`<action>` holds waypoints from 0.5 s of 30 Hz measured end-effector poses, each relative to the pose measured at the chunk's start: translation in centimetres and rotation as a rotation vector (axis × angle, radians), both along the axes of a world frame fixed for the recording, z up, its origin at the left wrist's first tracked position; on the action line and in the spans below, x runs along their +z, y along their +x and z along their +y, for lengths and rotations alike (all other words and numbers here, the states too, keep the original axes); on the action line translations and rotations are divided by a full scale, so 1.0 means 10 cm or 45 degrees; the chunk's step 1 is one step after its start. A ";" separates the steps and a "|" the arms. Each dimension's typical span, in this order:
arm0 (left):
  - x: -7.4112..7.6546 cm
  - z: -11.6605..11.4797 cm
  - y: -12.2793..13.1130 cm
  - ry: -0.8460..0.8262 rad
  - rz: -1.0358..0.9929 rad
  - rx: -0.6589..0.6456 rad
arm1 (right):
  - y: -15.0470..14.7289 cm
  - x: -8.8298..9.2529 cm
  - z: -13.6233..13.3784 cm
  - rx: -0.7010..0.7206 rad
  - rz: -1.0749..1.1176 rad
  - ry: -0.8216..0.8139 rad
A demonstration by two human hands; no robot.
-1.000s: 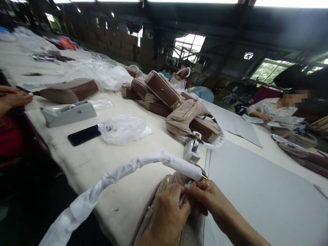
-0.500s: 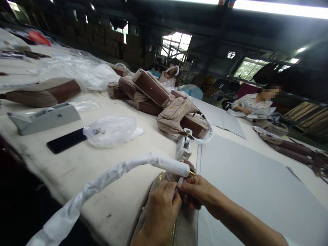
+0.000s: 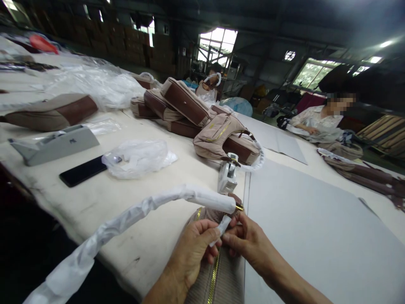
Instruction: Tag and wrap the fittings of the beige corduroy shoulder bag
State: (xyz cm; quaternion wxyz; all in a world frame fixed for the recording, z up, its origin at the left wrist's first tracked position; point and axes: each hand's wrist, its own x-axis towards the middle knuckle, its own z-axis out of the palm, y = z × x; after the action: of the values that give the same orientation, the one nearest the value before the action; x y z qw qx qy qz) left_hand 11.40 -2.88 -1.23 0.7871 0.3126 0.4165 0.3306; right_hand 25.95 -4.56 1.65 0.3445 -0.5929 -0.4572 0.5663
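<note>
A beige ribbed bag (image 3: 230, 276) with a gold zipper (image 3: 213, 278) lies on the table below my hands. Its strap (image 3: 145, 210), wrapped in white paper, arches away to the lower left from gold hardware (image 3: 239, 207). My left hand (image 3: 191, 249) pinches a short white strip (image 3: 223, 225) between thumb and fingers, just over the bag. Close beside it, my right hand (image 3: 248, 236) has its fingers curled together at the bag's end, under the gold hardware; what they grip is hidden.
Just beyond the bag stands a small tape dispenser (image 3: 228, 176). A grey tape dispenser (image 3: 60, 145), a phone (image 3: 82, 170) and a plastic bag (image 3: 137, 158) lie left. Several bags (image 3: 185, 101) are piled behind. Grey sheets (image 3: 303, 228) cover the right side, where a co-worker (image 3: 319, 120) sits.
My left hand has turned and drawn slightly left and down, bringing the white strip into clearer view. My right hand's fingers have shifted toward the hardware. The view has tilted slightly.
</note>
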 end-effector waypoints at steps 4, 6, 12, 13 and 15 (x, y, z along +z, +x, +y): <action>-0.02 0.03 -0.01 -0.139 -0.201 -0.022 | -0.06 -0.07 -0.02 -0.033 -0.012 0.098; -0.04 0.06 -0.03 -0.190 -0.271 -0.045 | -0.09 -0.10 -0.03 -0.056 -0.026 0.116; -0.08 0.05 -0.05 -0.272 -0.407 -0.023 | -0.11 -0.22 -0.04 -0.185 -0.220 0.188; -0.08 0.04 -0.05 -0.255 -0.396 0.006 | -0.11 -0.22 -0.05 -0.186 -0.248 0.187; -0.05 0.00 -0.03 -0.194 -0.346 0.083 | -0.12 -0.19 -0.05 -0.127 -0.237 0.087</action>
State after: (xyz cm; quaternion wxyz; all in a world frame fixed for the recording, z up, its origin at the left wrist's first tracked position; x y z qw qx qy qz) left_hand 11.13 -2.90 -1.78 0.8465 0.1907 0.3400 0.3625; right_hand 24.80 -5.04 -0.22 0.3484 -0.6527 -0.4763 0.4751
